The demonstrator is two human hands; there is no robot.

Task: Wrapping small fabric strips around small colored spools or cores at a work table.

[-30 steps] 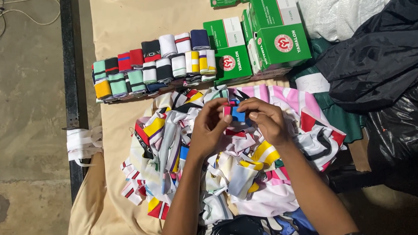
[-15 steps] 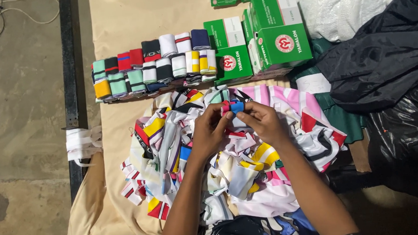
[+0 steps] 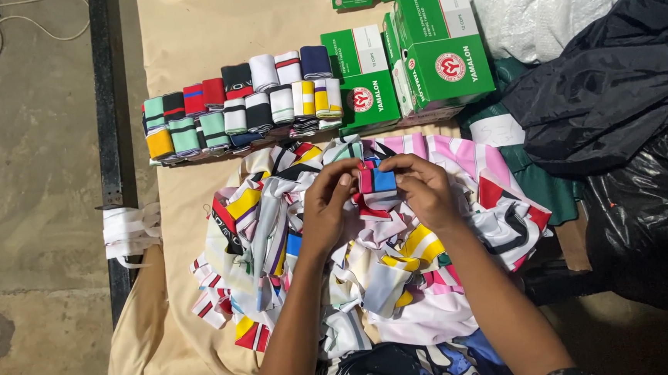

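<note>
My left hand [image 3: 326,203] and my right hand [image 3: 424,187] are together over a heap of colourful striped cloth pieces [image 3: 275,237]. Between their fingertips they hold a small folded cloth band [image 3: 378,181], blue and pink-red, with a loose end hanging under it. Beyond the heap lies a row of folded bands [image 3: 244,100] in green, red, black, white, yellow and navy, packed side by side in two lines.
Green and white cardboard boxes [image 3: 434,50] stand at the back right. A beige cloth [image 3: 200,26] covers the table. Black plastic bags [image 3: 622,100] and a white sack [image 3: 547,4] lie to the right. A dark metal rail [image 3: 105,109] and concrete floor [image 3: 25,191] are on the left.
Both hands stayed over the heap, fingers working the blue and pink-red band; it now sits more squarely folded between the fingertips.
</note>
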